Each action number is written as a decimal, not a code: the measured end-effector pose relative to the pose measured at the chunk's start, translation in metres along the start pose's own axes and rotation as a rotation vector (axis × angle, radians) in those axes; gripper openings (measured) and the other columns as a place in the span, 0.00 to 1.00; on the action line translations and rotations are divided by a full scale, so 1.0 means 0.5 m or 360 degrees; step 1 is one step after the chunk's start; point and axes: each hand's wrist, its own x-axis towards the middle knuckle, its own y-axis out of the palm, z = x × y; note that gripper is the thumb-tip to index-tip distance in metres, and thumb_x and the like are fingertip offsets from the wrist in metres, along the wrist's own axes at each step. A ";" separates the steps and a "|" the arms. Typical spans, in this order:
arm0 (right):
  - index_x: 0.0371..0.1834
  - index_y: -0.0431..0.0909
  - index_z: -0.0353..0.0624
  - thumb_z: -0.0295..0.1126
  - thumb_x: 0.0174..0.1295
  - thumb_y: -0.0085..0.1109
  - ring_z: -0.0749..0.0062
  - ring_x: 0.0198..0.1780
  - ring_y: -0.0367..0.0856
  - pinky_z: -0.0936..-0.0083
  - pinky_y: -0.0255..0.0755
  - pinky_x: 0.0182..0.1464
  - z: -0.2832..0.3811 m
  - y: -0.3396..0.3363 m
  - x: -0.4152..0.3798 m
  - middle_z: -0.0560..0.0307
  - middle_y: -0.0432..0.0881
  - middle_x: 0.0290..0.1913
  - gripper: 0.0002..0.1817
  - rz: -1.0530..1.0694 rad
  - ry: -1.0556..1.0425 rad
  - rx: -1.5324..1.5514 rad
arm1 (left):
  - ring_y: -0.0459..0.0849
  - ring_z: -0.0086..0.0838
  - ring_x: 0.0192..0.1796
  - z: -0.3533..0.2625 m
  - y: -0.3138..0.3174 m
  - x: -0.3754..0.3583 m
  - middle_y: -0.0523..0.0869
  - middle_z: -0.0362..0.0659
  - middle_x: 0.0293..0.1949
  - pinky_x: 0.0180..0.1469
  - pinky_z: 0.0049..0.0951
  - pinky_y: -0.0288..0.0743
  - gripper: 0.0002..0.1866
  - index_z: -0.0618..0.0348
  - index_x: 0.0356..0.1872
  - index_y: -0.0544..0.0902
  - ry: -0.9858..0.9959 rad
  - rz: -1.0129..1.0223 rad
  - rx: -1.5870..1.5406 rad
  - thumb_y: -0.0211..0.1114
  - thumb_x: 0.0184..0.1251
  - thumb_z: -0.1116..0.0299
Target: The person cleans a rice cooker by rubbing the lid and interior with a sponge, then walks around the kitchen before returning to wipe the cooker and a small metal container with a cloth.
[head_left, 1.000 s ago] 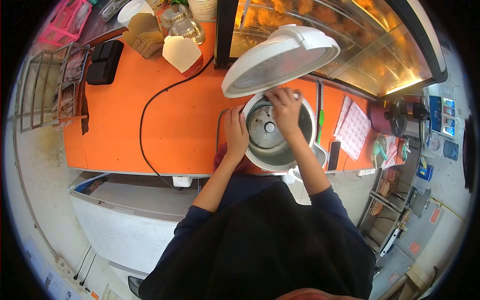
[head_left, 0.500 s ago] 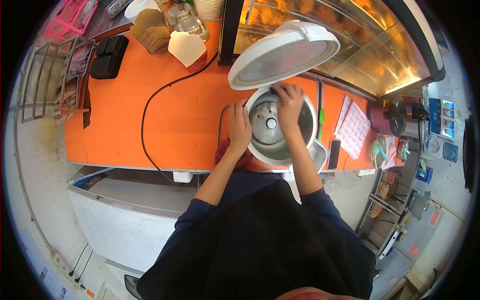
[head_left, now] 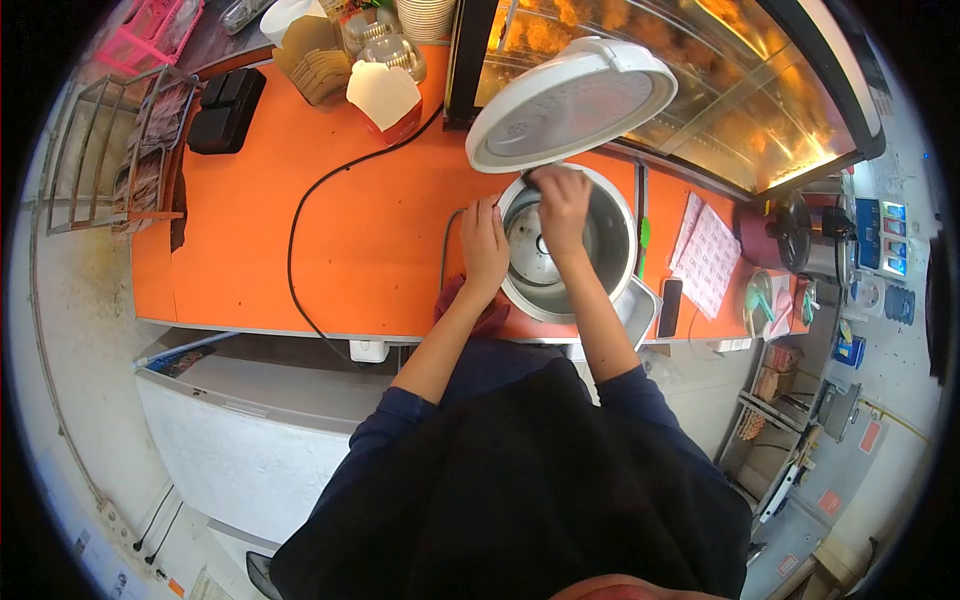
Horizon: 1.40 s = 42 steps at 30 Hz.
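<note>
A rice cooker [head_left: 610,225] stands on the orange counter with its white lid [head_left: 570,105] raised. Spots and dark residue mark the metal plate [head_left: 528,250] at its bottom. My left hand [head_left: 485,243] lies on the cooker's left rim, its fingers pressed together. Inside the upper left of the cooker, at the wall, is my right hand [head_left: 563,205], fingers closed on a small dark thing that I cannot make out. A dark red cloth [head_left: 478,308] lies beside the cooker, under my left forearm.
A black cable [head_left: 297,225] curves over the orange counter [head_left: 220,270]. Behind the cooker stands a lit glass cabinet [head_left: 720,80] of fried food. Paper boxes [head_left: 385,95] are at the back; a phone [head_left: 670,308] and printed paper [head_left: 708,262] lie right. An open drawer [head_left: 240,400] juts out below.
My right hand has moved a little left along the cooker's inner wall. My left hand stays at the rim. The view has shifted slightly.
</note>
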 end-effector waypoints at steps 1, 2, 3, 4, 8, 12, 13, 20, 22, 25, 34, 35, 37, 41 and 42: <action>0.38 0.83 0.44 0.17 0.44 0.57 0.58 0.47 0.79 0.58 0.67 0.54 -0.003 -0.002 -0.001 0.56 0.82 0.39 0.17 0.0000 0.0004 -0.0009 | 0.76 0.51 0.52 0.000 0.000 0.000 0.79 0.54 0.49 0.55 0.47 0.68 0.12 0.63 0.53 0.76 -0.0019 0.0008 -0.0011 0.50 0.75 0.71; 0.39 0.83 0.42 0.17 0.44 0.57 0.57 0.47 0.79 0.59 0.70 0.53 -0.012 -0.001 -0.004 0.54 0.82 0.39 0.16 -0.0026 0.0026 0.0050 | 0.76 0.51 0.52 -0.002 -0.002 -0.001 0.79 0.54 0.48 0.55 0.47 0.68 0.12 0.63 0.53 0.76 -0.0041 0.0015 -0.0022 0.50 0.75 0.71; 0.40 0.83 0.41 0.17 0.45 0.58 0.55 0.48 0.80 0.60 0.72 0.52 -0.020 0.000 -0.006 0.53 0.82 0.40 0.16 -0.0050 0.0044 0.0113 | 0.76 0.51 0.52 -0.005 -0.004 -0.006 0.79 0.54 0.48 0.55 0.47 0.68 0.12 0.63 0.53 0.76 -0.0046 0.0014 -0.0027 0.50 0.75 0.71; 0.41 0.84 0.40 0.15 0.46 0.59 0.54 0.46 0.80 0.62 0.75 0.48 -0.038 -0.004 -0.007 0.52 0.81 0.41 0.17 -0.0135 0.0190 0.0071 | 0.76 0.51 0.52 -0.009 -0.006 -0.007 0.79 0.54 0.48 0.55 0.47 0.68 0.12 0.63 0.53 0.77 -0.0039 0.0020 -0.0017 0.50 0.75 0.71; 0.40 0.85 0.39 0.12 0.46 0.59 0.53 0.46 0.81 0.63 0.76 0.48 -0.009 -0.012 -0.003 0.47 0.80 0.43 0.17 -0.0085 0.0521 0.0106 | 0.76 0.50 0.52 -0.002 -0.001 -0.005 0.79 0.54 0.47 0.55 0.47 0.68 0.12 0.64 0.52 0.77 -0.0009 -0.0024 -0.0003 0.50 0.75 0.71; 0.39 0.85 0.36 0.16 0.48 0.58 0.51 0.48 0.80 0.61 0.75 0.52 0.035 0.003 -0.002 0.47 0.82 0.43 0.14 0.0113 0.0077 0.0250 | 0.76 0.50 0.52 -0.005 0.000 -0.002 0.79 0.53 0.47 0.55 0.46 0.68 0.12 0.64 0.52 0.76 -0.0049 -0.0016 -0.0074 0.50 0.75 0.71; 0.39 0.85 0.37 0.17 0.47 0.58 0.51 0.48 0.80 0.59 0.74 0.52 0.015 -0.001 -0.002 0.47 0.82 0.43 0.15 0.0126 -0.0001 0.0206 | 0.76 0.50 0.51 -0.006 -0.002 0.000 0.79 0.53 0.46 0.55 0.46 0.68 0.12 0.64 0.52 0.77 -0.0027 -0.0023 -0.0073 0.50 0.75 0.72; 0.41 0.86 0.41 0.18 0.43 0.62 0.56 0.47 0.80 0.60 0.73 0.54 0.035 -0.001 -0.026 0.51 0.83 0.44 0.18 0.0230 0.0053 0.0265 | 0.77 0.39 0.59 0.026 0.009 -0.017 0.82 0.51 0.55 0.66 0.37 0.65 0.19 0.65 0.57 0.78 -0.0411 -0.0006 -0.0636 0.45 0.75 0.67; 0.41 0.86 0.42 0.19 0.44 0.63 0.57 0.47 0.80 0.59 0.73 0.55 0.047 -0.011 -0.032 0.52 0.83 0.45 0.18 0.0319 -0.0168 0.0297 | 0.76 0.37 0.62 0.047 -0.001 -0.009 0.81 0.50 0.59 0.69 0.36 0.62 0.21 0.65 0.59 0.77 -0.0542 0.0102 -0.1130 0.44 0.75 0.65; 0.43 0.85 0.45 0.24 0.47 0.62 0.60 0.50 0.79 0.56 0.66 0.56 0.018 -0.026 -0.010 0.58 0.82 0.46 0.17 0.0342 -0.0320 0.0004 | 0.74 0.33 0.66 0.037 -0.030 -0.003 0.78 0.48 0.64 0.71 0.31 0.61 0.25 0.68 0.63 0.75 -0.0733 0.0214 -0.1716 0.42 0.74 0.64; 0.43 0.86 0.45 0.28 0.53 0.62 0.59 0.50 0.79 0.57 0.69 0.57 0.032 -0.069 -0.036 0.54 0.83 0.47 0.13 0.0694 -0.0717 0.0331 | 0.76 0.33 0.65 0.043 -0.059 0.008 0.79 0.50 0.63 0.70 0.31 0.63 0.28 0.66 0.67 0.74 -0.0724 0.0504 -0.1667 0.41 0.75 0.60; 0.43 0.86 0.44 0.28 0.55 0.62 0.58 0.50 0.80 0.59 0.70 0.55 0.007 -0.054 -0.014 0.53 0.83 0.47 0.12 0.0594 -0.0611 0.0225 | 0.76 0.33 0.66 0.048 -0.054 0.008 0.80 0.50 0.63 0.70 0.31 0.63 0.28 0.66 0.67 0.74 -0.0656 0.0507 -0.1620 0.41 0.75 0.60; 0.43 0.86 0.43 0.28 0.58 0.63 0.56 0.48 0.80 0.59 0.71 0.51 0.010 -0.046 0.007 0.52 0.83 0.45 0.10 0.0440 -0.0345 0.0316 | 0.74 0.33 0.67 0.042 -0.058 0.006 0.78 0.49 0.65 0.71 0.31 0.62 0.28 0.66 0.67 0.74 -0.0652 0.0539 -0.1613 0.40 0.75 0.60; 0.43 0.86 0.40 0.27 0.55 0.65 0.58 0.46 0.79 0.65 0.72 0.48 0.093 -0.109 -0.074 0.53 0.81 0.43 0.12 0.0709 -0.0626 0.0707 | 0.72 0.32 0.69 0.063 -0.056 0.010 0.76 0.48 0.67 0.72 0.31 0.60 0.26 0.66 0.67 0.74 -0.0641 0.0566 -0.1719 0.42 0.78 0.60; 0.43 0.85 0.40 0.27 0.51 0.66 0.58 0.47 0.78 0.64 0.73 0.49 0.097 -0.144 -0.098 0.53 0.80 0.44 0.14 0.0873 -0.0659 0.0603 | 0.72 0.33 0.69 0.059 -0.051 0.015 0.76 0.47 0.67 0.72 0.31 0.60 0.25 0.66 0.67 0.74 -0.0648 0.0562 -0.1541 0.44 0.79 0.60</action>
